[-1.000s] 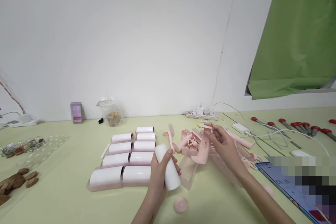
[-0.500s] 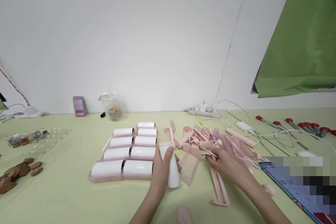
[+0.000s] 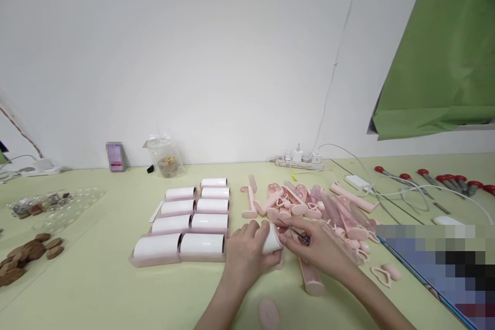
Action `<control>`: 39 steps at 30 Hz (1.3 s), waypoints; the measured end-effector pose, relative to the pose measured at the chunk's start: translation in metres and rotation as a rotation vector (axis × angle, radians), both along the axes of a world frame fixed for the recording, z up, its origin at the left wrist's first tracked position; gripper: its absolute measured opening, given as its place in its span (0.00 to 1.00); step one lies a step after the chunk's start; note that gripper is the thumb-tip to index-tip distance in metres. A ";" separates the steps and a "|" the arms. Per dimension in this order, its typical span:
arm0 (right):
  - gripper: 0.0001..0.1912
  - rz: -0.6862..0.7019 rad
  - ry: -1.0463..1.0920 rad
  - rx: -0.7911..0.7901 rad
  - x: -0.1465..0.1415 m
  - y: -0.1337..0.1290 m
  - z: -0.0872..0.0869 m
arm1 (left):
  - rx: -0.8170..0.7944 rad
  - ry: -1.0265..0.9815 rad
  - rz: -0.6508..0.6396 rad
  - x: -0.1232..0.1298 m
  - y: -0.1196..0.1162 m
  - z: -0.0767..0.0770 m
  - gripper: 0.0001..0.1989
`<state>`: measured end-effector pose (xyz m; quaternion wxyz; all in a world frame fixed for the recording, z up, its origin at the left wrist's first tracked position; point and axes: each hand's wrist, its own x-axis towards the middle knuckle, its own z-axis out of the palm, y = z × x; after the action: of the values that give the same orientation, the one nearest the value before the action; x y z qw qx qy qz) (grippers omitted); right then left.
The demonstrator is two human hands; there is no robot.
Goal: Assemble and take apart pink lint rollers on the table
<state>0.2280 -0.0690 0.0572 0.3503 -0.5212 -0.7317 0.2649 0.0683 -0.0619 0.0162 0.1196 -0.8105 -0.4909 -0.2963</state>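
A white roll [image 3: 271,240] is wrapped by the fingers of my left hand [image 3: 249,247], its round end turned to the right. My right hand [image 3: 315,245] holds a small dark metal tool [image 3: 300,236], and its fingertips are at the roll's end. What part of the tool touches the roll is too small to tell. To the left, several white rolls in pinkish cases [image 3: 203,245] lie in two columns. Beyond my right hand is a heap of pink plastic parts [image 3: 297,198]. A pink handle piece [image 3: 311,278] lies partly under my right hand.
A pink oval piece [image 3: 269,313] lies at the near edge. On the right are a phone [image 3: 425,278], cables and red-tipped tools [image 3: 423,172]. A power strip [image 3: 299,163] and a plastic bag [image 3: 166,157] stand by the wall. Brown discs [image 3: 34,250] lie far left.
The roll in my left hand has turned from upright to end-on toward the right. My right hand has moved left to meet it with the metal tool. The pink handle piece is now more covered.
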 end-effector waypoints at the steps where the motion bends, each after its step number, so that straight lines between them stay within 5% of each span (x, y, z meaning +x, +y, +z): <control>1: 0.15 0.012 0.006 -0.003 -0.001 -0.001 0.000 | 0.031 0.032 0.006 0.000 0.000 -0.001 0.15; 21: 0.15 -0.101 -0.044 -0.038 -0.008 0.000 -0.006 | 0.141 0.211 -0.011 -0.001 -0.005 -0.001 0.17; 24: 0.16 -0.133 0.004 -0.004 -0.003 0.005 -0.011 | 0.004 0.062 0.006 -0.002 -0.004 0.002 0.16; 29: 0.20 -0.223 -0.127 0.036 0.007 0.011 -0.012 | -0.307 -0.456 0.118 -0.004 -0.003 0.013 0.18; 31: 0.14 -0.142 -0.208 0.117 0.008 0.007 -0.011 | -0.370 -0.648 0.137 -0.006 -0.003 0.016 0.18; 35: 0.06 0.370 -0.357 0.194 0.001 -0.010 -0.017 | -0.388 -1.035 0.049 -0.010 -0.001 0.017 0.14; 39: 0.19 0.588 -0.653 0.153 -0.017 -0.027 -0.035 | -0.351 -1.219 -0.007 -0.013 0.002 0.013 0.15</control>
<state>0.2106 -0.0961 0.0221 0.0480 -0.3199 -0.9386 0.1200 0.0553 -0.0599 0.0293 -0.3171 -0.5055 -0.5094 -0.6201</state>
